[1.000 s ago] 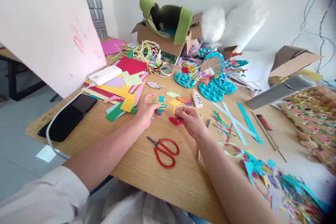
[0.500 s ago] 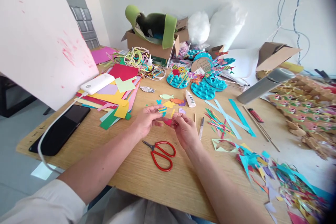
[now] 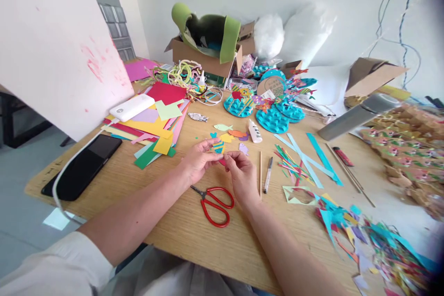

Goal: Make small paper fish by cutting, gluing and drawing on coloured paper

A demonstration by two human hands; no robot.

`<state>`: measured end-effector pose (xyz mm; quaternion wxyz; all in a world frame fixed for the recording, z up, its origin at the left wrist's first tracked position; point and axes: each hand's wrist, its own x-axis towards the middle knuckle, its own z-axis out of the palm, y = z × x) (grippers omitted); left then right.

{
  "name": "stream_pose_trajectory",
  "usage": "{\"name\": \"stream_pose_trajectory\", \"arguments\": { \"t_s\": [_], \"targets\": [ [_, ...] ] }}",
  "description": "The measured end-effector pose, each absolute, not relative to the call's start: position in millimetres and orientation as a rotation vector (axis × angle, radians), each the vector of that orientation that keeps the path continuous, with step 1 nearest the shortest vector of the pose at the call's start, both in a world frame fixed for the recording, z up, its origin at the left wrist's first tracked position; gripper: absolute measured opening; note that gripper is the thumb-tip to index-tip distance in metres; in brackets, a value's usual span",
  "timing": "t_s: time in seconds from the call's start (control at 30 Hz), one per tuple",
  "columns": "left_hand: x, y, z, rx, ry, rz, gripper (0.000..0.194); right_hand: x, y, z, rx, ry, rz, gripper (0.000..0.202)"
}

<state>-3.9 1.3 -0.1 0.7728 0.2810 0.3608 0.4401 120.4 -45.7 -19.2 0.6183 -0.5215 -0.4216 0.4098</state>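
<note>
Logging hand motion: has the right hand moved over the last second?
Yes: the right hand has shifted leftward and lower in view, judged against the pen, which it partly hid before and now leaves clear.

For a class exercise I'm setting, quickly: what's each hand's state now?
Left hand: closed, holding a blue-and-yellow striped paper fish.
Right hand: pinched closed; whether it holds anything cannot be told.
</note>
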Motion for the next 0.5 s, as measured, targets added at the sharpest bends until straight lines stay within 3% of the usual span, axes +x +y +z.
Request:
{"name": "stream_pose_trajectory", "arguments": {
  "t_s": [0.3,0.5],
  "targets": [
    [-4.2,3.4,-4.8,0.685,0.771,0.970,0.051,121.5,-45.7,-21.6,-1.240,-1.016,0.929,0.018],
    [-3.8,2.2,-3.6,0.822,0.793,0.972,0.058,126.4,-45.4,-17.9,-1.264,-0.993,0.984,0.034]
  ]
}}
